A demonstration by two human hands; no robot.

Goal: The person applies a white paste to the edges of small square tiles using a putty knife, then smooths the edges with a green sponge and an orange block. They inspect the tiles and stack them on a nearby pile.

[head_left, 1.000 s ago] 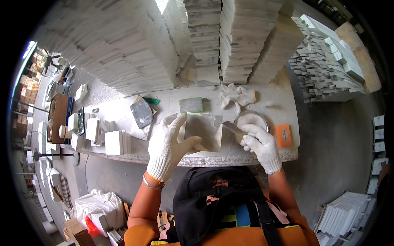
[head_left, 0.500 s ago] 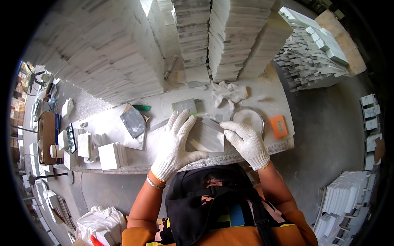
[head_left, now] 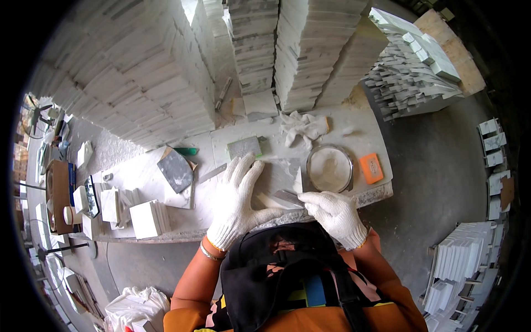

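Note:
My left hand (head_left: 239, 200), in a white knit glove, lies flat with fingers spread on a pale marble tile (head_left: 279, 176) on the dusty workbench (head_left: 354, 133). My right hand (head_left: 334, 213), also gloved, grips a flat metal scraper blade (head_left: 287, 196) whose tip rests on the tile near my left thumb. A round metal bowl of white paste (head_left: 329, 168) sits just right of the tile. A green-grey sanding block (head_left: 244, 147) lies beyond my left fingertips.
Tall stacks of white marble tiles (head_left: 138, 77) stand behind the bench. An orange sponge block (head_left: 371, 168), a crumpled white rag (head_left: 303, 126), a dark grey tile (head_left: 175, 170) and small white blocks (head_left: 148, 218) lie on the bench. More tile stacks (head_left: 454, 271) stand at the right.
My left hand has flattened and spread over the tile. My right hand has moved in closer, bringing the scraper onto the tile. The view has shifted slightly.

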